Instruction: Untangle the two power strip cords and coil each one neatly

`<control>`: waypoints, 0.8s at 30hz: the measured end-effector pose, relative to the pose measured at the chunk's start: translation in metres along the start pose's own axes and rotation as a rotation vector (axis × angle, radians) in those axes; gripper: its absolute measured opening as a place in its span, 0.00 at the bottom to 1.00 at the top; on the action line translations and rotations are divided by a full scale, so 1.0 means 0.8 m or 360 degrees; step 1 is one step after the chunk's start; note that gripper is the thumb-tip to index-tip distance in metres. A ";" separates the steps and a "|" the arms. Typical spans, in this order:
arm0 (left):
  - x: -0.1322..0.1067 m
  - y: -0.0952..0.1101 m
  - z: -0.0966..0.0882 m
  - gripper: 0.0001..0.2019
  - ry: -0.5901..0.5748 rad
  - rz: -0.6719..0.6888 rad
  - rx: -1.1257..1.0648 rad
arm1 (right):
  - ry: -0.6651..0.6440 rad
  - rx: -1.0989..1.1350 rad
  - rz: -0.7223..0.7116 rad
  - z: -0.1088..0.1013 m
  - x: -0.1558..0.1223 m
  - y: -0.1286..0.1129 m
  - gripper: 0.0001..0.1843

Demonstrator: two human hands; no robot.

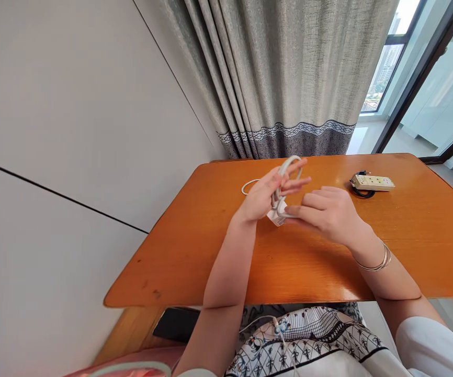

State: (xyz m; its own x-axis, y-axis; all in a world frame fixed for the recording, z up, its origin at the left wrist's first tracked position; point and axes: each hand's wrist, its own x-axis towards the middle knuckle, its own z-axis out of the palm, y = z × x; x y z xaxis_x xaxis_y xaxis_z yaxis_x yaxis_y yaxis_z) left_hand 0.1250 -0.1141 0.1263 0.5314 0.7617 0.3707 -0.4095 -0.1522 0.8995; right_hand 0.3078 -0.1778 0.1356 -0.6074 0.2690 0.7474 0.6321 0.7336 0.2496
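Observation:
Over the middle of the orange wooden table (195, 251), my left hand (263, 196) holds a coiled white cable (287, 166) looped around its fingers, which are partly stretched out. A small white charger plug (276, 215) hangs at the bottom of the coil. My right hand (328, 213) is closed in a pinch on the cable just beside the plug. Part of the cable (248, 183) trails in a loop on the table behind my left hand.
A white power strip (373, 182) with a black cord lies at the table's far right. A grey curtain (281, 73) hangs behind the table, a white wall stands on the left, and windows are on the right. A dark phone (175, 324) sits below the table edge.

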 end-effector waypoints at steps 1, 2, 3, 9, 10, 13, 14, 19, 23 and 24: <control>-0.001 -0.004 0.005 0.21 -0.0056 -0.0063 -0.0006 | 0.0137 -0.0016 0.0053 0.001 -0.001 0.004 0.16; -0.002 -0.007 0.010 0.22 -0.0108 -0.0130 -0.0004 | 0.0245 -0.0023 0.0130 0.003 -0.002 0.008 0.15; -0.002 -0.011 0.014 0.24 -0.0161 -0.0193 -0.0002 | 0.0317 -0.0021 0.0226 0.005 -0.003 0.013 0.16; 0.001 -0.012 0.027 0.20 -0.0194 -0.0373 -0.0247 | 0.0107 0.0316 0.0807 0.009 -0.002 0.028 0.22; 0.002 -0.010 0.028 0.18 -0.0145 -0.0425 -0.0298 | 0.0030 0.0427 0.0854 0.008 -0.001 0.029 0.23; 0.005 -0.001 0.033 0.19 -0.0005 -0.0583 -0.0442 | -0.0110 0.0787 0.0944 0.007 -0.002 0.035 0.24; 0.006 0.002 0.034 0.20 0.0039 -0.0623 -0.0493 | -0.0124 0.0921 0.0981 0.007 -0.003 0.038 0.24; 0.009 0.013 0.037 0.27 0.0208 -0.0731 -0.0719 | -0.0120 0.1467 0.1165 0.013 -0.007 0.047 0.25; 0.010 0.013 0.040 0.29 0.0246 -0.0779 -0.0795 | -0.0054 0.1498 0.1253 0.023 -0.006 0.044 0.28; 0.010 0.011 0.040 0.29 0.0241 -0.0782 -0.0796 | -0.0033 0.1485 0.1264 0.025 -0.006 0.042 0.29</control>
State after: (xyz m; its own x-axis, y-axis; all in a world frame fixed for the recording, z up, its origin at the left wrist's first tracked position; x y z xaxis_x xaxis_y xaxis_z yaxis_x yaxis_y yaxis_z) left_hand 0.1496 -0.1295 0.1451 0.6479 0.7524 -0.1189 -0.4593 0.5105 0.7270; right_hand 0.3223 -0.1416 0.1282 -0.2231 0.8488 0.4793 0.2486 0.5250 -0.8140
